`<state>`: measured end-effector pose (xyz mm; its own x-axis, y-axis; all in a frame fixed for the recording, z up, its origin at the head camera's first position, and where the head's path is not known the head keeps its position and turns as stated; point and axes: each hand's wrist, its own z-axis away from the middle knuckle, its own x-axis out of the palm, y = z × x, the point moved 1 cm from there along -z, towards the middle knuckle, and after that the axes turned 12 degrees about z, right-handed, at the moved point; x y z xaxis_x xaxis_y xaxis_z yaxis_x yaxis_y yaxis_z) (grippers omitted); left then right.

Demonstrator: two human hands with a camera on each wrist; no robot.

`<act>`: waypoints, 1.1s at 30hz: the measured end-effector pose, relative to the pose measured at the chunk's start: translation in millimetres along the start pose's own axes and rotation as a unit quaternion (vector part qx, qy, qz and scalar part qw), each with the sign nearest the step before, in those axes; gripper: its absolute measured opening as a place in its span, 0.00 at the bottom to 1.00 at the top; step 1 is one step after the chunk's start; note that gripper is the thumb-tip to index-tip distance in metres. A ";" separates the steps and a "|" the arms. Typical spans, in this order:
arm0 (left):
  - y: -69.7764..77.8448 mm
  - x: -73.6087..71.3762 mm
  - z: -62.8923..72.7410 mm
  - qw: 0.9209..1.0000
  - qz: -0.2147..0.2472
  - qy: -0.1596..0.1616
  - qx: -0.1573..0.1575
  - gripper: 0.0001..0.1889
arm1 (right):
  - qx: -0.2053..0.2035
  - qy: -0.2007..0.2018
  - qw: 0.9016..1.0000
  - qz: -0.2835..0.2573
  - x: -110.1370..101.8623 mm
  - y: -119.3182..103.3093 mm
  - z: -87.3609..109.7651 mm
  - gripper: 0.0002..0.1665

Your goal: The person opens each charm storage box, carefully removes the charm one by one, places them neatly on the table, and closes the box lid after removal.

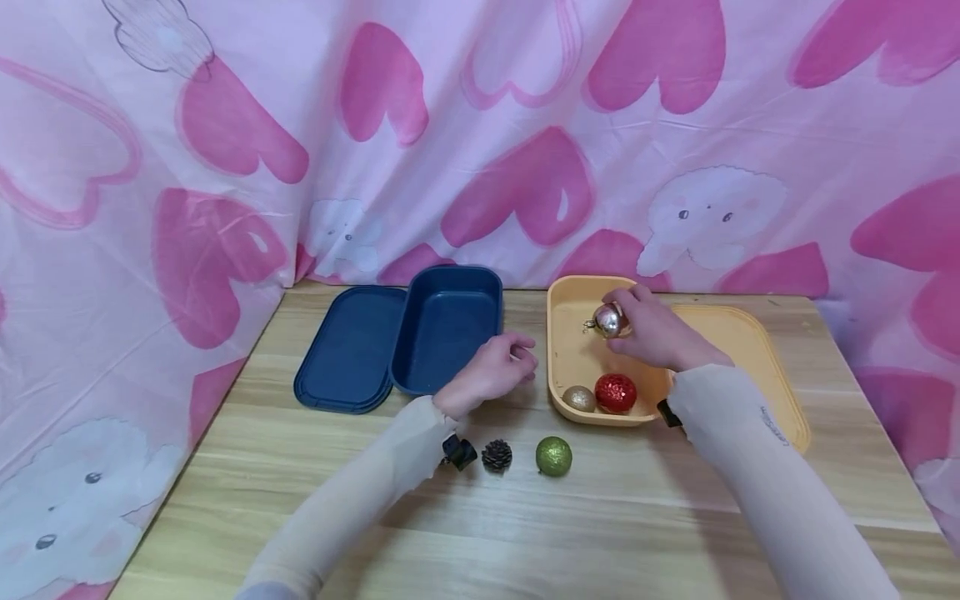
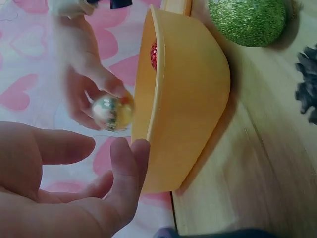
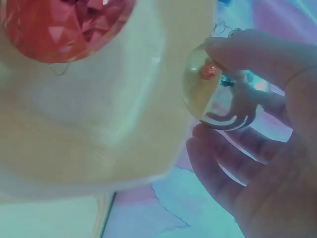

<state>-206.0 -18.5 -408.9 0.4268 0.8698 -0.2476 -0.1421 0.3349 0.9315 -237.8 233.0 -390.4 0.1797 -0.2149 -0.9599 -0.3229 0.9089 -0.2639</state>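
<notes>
My right hand (image 1: 654, 327) pinches a shiny silver Christmas ball (image 1: 608, 319) over the yellow box (image 1: 556, 358); its metal cap and loop point left. In the right wrist view the mirrored ball (image 3: 218, 99) sits between thumb and fingertips. Inside the box, near its front wall, lie a red faceted ball (image 1: 616, 392) and a gold glitter ball (image 1: 579, 398). My left hand (image 1: 491, 371) hovers between the two boxes with relaxed, slightly bent fingers and nothing in them. In front of the boxes, a green glitter ball (image 1: 553, 457) and a pine cone (image 1: 497, 456) lie on the table.
A dark blue box (image 1: 450, 333) stands left of the yellow one, with its blue lid (image 1: 351, 350) beside it. A yellow lid (image 1: 757, 375) lies under my right forearm's far side. Behind the table (image 1: 600, 533) hangs a pink heart-patterned curtain (image 1: 517, 183).
</notes>
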 end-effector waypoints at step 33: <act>-13.8 28.3 -27.9 0.985 0.123 -0.058 -0.104 0.20 | 0.063 0.149 0.974 -0.158 16.8 -35.0 115.5 0.38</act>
<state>-216.8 11.5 -436.2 0.4543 0.8906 0.0227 -0.4284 0.1961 0.8821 -116.1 238.9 -386.5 -0.0325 -0.5679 -0.8225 -0.1745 0.8135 -0.5548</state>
